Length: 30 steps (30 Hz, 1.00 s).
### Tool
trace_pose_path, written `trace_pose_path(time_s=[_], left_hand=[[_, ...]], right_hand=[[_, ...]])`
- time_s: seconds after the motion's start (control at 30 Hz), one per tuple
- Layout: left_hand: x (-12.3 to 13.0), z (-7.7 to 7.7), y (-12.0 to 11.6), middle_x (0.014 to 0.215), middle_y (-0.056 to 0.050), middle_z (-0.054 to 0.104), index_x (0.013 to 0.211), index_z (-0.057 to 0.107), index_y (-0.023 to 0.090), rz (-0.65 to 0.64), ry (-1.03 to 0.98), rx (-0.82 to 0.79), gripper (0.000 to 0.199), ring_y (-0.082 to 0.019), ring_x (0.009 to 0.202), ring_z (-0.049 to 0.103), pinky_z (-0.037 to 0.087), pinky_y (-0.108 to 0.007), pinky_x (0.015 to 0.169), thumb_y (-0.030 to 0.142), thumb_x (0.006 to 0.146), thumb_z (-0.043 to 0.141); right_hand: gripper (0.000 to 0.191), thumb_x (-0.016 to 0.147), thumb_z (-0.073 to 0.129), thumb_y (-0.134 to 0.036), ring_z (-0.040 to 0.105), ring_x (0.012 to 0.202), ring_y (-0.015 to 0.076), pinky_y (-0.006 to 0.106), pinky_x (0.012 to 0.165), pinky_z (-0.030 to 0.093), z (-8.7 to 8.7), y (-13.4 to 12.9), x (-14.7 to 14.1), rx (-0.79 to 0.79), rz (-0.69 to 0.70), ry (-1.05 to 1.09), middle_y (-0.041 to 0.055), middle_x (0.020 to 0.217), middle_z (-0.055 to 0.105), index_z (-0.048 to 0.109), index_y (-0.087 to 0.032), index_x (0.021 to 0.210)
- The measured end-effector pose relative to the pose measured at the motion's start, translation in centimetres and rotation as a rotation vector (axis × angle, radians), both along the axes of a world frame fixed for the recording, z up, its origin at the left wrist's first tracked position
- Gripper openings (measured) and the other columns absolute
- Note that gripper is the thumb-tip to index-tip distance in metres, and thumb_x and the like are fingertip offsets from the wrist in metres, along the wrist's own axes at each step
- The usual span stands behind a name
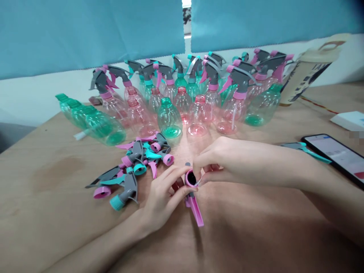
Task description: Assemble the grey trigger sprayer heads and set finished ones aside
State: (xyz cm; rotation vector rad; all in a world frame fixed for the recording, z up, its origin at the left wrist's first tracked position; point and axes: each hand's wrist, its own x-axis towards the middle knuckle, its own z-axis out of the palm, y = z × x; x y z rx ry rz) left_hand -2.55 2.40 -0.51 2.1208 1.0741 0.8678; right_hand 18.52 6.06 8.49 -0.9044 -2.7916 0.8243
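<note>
My left hand [167, 193] is closed around a trigger spray head [196, 210] with a pink collar and pink trigger. Its round opening faces up toward me, dark inside, and the trigger points down toward the table's near side. At the collar's right edge, my right hand [218, 161] has its fingers pinched together. A small pale sliver shows by those fingertips; what it is I cannot make out. Left of my hands lies a pile of loose spray heads [136, 151] in grey, pink and teal. Behind them stand clear spray bottles, among them a green one [170, 119] and a pink one [197, 117] without heads.
Several bottles with heads fitted [239, 87] stand at the back. Green bottles [96, 123] lean in a row at left, a white tube [81, 134] beside them. A phone [338, 151], a teal-grey spray head [307, 148] and a large cup [309, 74] are at right.
</note>
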Motion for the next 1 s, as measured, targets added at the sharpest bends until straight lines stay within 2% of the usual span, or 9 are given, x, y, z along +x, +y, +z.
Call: trace_pose_path(time_s=[0.17,0.33,0.63,0.8,0.9,1.0], left_hand=[[0.0,-0.1,-0.1,0.091,-0.005,0.059,0.111,0.058,0.018,0.004,0.005,0.032,0.026,-0.014,0.074,0.057,0.049,-0.021,0.056,0.028,0.088,0.059],[0.1,-0.2,-0.3,0.086,-0.003,0.059,0.112,0.059,0.019,-0.029,-0.002,-0.024,0.029,-0.013,0.068,0.057,0.048,-0.019,0.051,0.030,0.085,0.061],[0.0,-0.5,-0.5,0.090,-0.003,0.062,0.107,0.060,0.021,-0.009,-0.082,-0.128,0.026,-0.014,0.072,0.059,0.052,-0.020,0.055,0.029,0.083,0.065],[-0.1,-0.5,-0.4,0.087,-0.004,0.062,0.108,0.060,0.019,-0.011,-0.072,-0.116,0.028,-0.015,0.072,0.060,0.052,-0.021,0.055,0.032,0.083,0.065],[-0.1,-0.6,-0.4,0.085,-0.003,0.061,0.108,0.060,0.020,-0.022,-0.082,-0.113,0.029,-0.015,0.071,0.060,0.053,-0.022,0.056,0.031,0.083,0.065],[-0.1,-0.6,-0.4,0.087,-0.003,0.061,0.108,0.060,0.020,-0.026,-0.091,-0.113,0.028,-0.014,0.070,0.061,0.053,-0.022,0.056,0.030,0.082,0.066]], right_hand=[[0.016,0.083,0.054,-0.012,0.049,0.058,0.0070,0.021,0.053,0.031,0.5,-0.3,0.1,0.043,-0.019,0.073,-0.0046,0.066,0.061,0.065,-0.018,0.073],[0.019,0.084,0.054,-0.012,0.057,0.067,0.0077,0.021,0.059,0.036,1.2,-0.5,0.3,0.094,-0.068,0.132,-0.0031,0.077,0.069,0.071,-0.020,0.083],[0.017,0.081,0.053,-0.011,0.045,0.054,0.0054,0.021,0.052,0.028,0.8,-0.9,0.0,0.237,-0.074,0.138,-0.0047,0.060,0.055,0.061,-0.015,0.067],[0.017,0.076,0.052,-0.008,0.038,0.049,0.0059,0.023,0.048,0.024,0.6,-0.9,-0.4,0.161,-0.068,0.031,-0.0042,0.057,0.053,0.057,-0.015,0.062],[0.015,0.081,0.053,-0.015,0.045,0.054,0.0077,0.023,0.049,0.026,0.8,-0.7,-0.3,0.049,-0.041,0.010,-0.0022,0.063,0.060,0.064,-0.016,0.071],[0.016,0.084,0.054,-0.019,0.050,0.059,0.0090,0.023,0.052,0.030,1.0,-0.6,0.0,0.012,-0.048,0.032,-0.0012,0.070,0.064,0.068,-0.017,0.078]])
